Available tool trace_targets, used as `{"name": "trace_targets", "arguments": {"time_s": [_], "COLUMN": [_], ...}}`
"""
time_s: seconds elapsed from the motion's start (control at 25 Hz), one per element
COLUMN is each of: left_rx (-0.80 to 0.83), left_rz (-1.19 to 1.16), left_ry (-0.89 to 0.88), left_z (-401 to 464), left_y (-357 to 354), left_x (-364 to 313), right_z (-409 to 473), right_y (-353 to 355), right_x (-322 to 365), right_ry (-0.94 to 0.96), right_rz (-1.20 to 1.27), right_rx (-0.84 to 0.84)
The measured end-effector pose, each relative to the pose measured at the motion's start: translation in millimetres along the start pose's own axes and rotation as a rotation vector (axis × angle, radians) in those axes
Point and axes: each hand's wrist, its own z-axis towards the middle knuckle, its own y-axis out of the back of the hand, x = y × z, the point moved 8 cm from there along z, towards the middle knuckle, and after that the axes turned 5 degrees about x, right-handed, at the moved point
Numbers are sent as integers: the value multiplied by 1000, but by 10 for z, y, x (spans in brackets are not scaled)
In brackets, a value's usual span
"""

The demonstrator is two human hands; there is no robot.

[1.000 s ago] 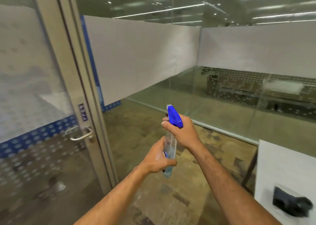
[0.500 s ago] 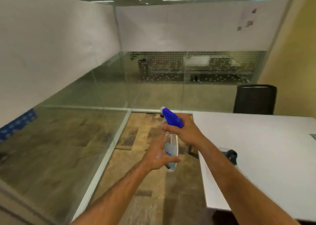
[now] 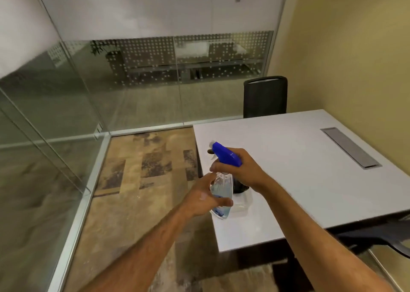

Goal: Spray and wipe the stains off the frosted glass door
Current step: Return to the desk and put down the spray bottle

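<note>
A clear spray bottle (image 3: 221, 190) with a blue trigger head (image 3: 226, 155) is held upright over the near left corner of the white table (image 3: 299, 158). My right hand (image 3: 241, 170) grips its neck just under the blue head. My left hand (image 3: 205, 197) holds the lower body of the bottle with thumb and fingers. A dark object (image 3: 240, 187) lies on the table right behind the bottle, mostly hidden by my hands. The frosted glass door is out of view.
Glass partitions (image 3: 133, 76) with dotted frosting close off the left and far sides. A black chair (image 3: 265, 97) stands behind the table, another chair's arm (image 3: 381, 238) shows at the lower right. A metal cable slot (image 3: 350, 147) is set in the tabletop. Yellow wall on the right.
My view has swung right, away from the door with the handle, to the table corner. Both hands kept the bottle and it now hangs over the table edge.
</note>
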Motion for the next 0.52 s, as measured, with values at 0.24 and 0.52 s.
{"name": "trace_targets", "arguments": {"time_s": [0.24,0.52], "left_rx": [46,74], "left_rz": [-52,-98], "left_ry": [107,183], "left_z": [890,1793], "left_y": [-828,-1702], "left_x": [-117,75], "right_z": [23,-127], "right_y": [1010,1953], "right_x": [-669,-1480], "right_ry": [-94,-171], "right_rz": [16,36], "right_rx": [26,-200]}}
